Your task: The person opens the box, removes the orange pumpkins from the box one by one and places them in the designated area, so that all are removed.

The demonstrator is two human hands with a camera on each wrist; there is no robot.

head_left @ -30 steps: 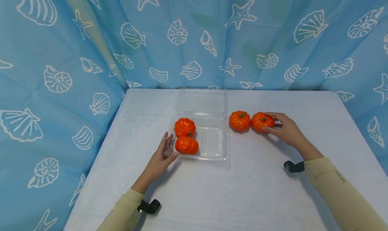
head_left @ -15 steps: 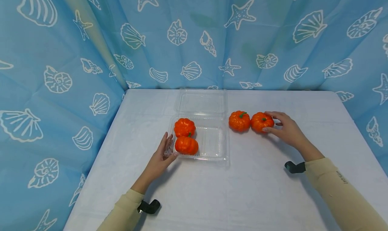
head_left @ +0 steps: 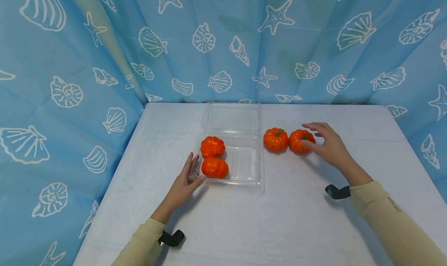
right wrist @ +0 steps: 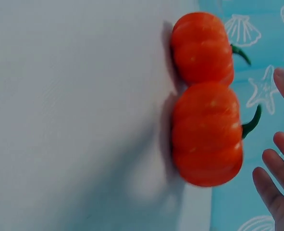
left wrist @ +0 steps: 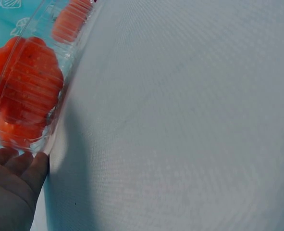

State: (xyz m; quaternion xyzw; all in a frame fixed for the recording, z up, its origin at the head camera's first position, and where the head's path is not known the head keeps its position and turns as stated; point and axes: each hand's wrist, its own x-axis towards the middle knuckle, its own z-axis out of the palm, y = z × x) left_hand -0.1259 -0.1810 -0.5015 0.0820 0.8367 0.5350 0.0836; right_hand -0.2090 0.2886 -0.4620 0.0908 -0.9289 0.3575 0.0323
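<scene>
Poises the right hand [head_left: 330, 145] just above the outer pumpkin [head_left: 297, 140], right of the box [head_left: 244, 163], with thumb and fingers parted, gripping nothing. Touches the box's near left corner with the left hand [head_left: 180, 188]; can't tell whether pinching. Has two pumpkins [head_left: 214, 168] inside.

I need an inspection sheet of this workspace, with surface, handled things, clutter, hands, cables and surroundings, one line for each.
Surface: table with a white cover.
Handled things: clear plastic container, its lid open toward the back; two orange pumpkins in its left part; two more pumpkins side by side on the table, to its right.
Clutter: nothing seen.
Hands: left hand touches the container's left end; right hand beside the rightmost pumpkin, not holding it.
Cables: nothing seen.
Surroundings: blue curtain with white sea-life prints.
</scene>
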